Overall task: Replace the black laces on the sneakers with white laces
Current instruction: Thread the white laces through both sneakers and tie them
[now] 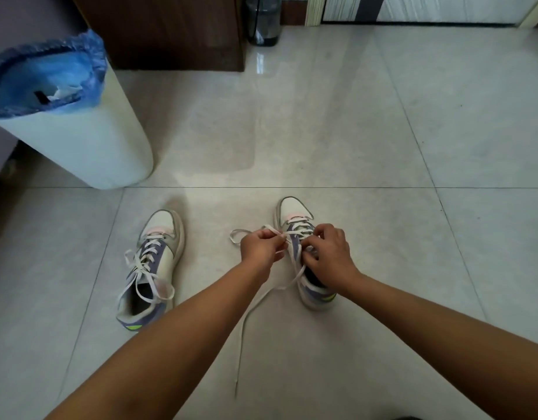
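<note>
The white lace (263,301) of the right sneaker (304,256) is half threaded; the left hand (260,248) pinches one end taut beside the eyelets; the right hand (328,253) curls onto the tongue, seemingly steadying it; the left sneaker (152,268) stands apart, laced white.

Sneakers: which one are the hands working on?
The right-hand sneaker. Both hands pinch its white lace; the left-hand sneaker lies untouched.

This is a home interior. Glossy pale floor tiles (322,116) meet dark brown wooden furniture (170,31). A white waste bin lined with a blue plastic bag (79,140) stands nearby.
</note>
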Demonstrator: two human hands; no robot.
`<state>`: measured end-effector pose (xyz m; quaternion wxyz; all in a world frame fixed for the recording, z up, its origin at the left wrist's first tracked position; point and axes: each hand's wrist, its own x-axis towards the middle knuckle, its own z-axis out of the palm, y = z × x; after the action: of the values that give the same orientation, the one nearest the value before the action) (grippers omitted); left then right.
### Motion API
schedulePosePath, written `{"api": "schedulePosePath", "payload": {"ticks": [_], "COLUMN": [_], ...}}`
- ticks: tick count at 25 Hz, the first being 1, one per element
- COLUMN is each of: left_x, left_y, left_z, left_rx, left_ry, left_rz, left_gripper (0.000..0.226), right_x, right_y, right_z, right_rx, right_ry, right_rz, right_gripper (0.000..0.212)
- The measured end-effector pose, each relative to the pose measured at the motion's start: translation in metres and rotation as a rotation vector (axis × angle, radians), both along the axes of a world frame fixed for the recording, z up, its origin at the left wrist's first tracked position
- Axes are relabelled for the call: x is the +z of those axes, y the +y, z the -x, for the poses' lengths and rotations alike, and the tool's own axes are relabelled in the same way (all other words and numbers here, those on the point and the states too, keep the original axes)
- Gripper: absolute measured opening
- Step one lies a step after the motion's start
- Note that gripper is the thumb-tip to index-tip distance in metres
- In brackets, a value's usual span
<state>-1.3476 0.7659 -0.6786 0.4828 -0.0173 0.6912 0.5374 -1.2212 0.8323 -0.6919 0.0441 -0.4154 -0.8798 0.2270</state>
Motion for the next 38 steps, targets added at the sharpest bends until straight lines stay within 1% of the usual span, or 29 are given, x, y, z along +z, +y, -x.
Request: {"api": "schedulePosePath", "payload": {"ticks": [3, 7, 9, 14, 20, 24, 28, 32, 34, 38], "left_x": [-0.005, -0.009, -0.01, -0.016, -0.018, -0.02, -0.021, -0.017, -0.017, -0.021], "left_y": [-0.002, 0.001, 0.002, 0.006, 0.0, 0.0, -0.003, -0.006, -0.008, -0.019], "left_z": [-0.008, -0.011, -0.013, -0.016, -0.02, -0.026, -0.029, -0.034, -0.032, -0.026], "left_rx": [-0.034, -0.054, -0.037, 0.039, -0.038, 0.056, 0.076, 0.006, -0.041, -0.244], "left_ry": [0.08, 0.19, 0.195, 0.177, 0.244, 0.238, 0.248, 0.335, 0.366, 0.553], "left_rz": [0.013, -0.042, -0.069, -0.045, -0.046, -0.031, -0.027, 0.015, 0.022, -0.024], "left_gripper": [0.013, 0.018, 0.019, 0.016, 0.017, 0.014, 0.012, 0.016, 0.012, 0.002], "right_x": [0.001, 0.002, 0.003, 0.004, 0.005, 0.006, 0.005, 0.004, 0.005, 0.007], "right_y": [0.0, 0.001, 0.0, 0.0, -0.002, -0.003, -0.006, -0.008, -0.006, 0.0], "right_z": [0.002, 0.003, 0.003, 0.004, 0.005, 0.006, 0.008, 0.009, 0.007, 0.004], "right_rx": [-0.035, -0.07, -0.078, -0.085, -0.113, -0.13, -0.15, -0.15, -0.149, -0.114], "right_ry": [-0.005, 0.001, 0.007, -0.01, -0.023, -0.032, -0.028, -0.037, -0.025, -0.03], "right_rz": [0.054, 0.1, 0.115, 0.129, 0.161, 0.162, 0.156, 0.159, 0.197, 0.275], "right_gripper": [0.021, 0.022, 0.022, 0.022, 0.022, 0.022, 0.023, 0.023, 0.022, 0.023]}}
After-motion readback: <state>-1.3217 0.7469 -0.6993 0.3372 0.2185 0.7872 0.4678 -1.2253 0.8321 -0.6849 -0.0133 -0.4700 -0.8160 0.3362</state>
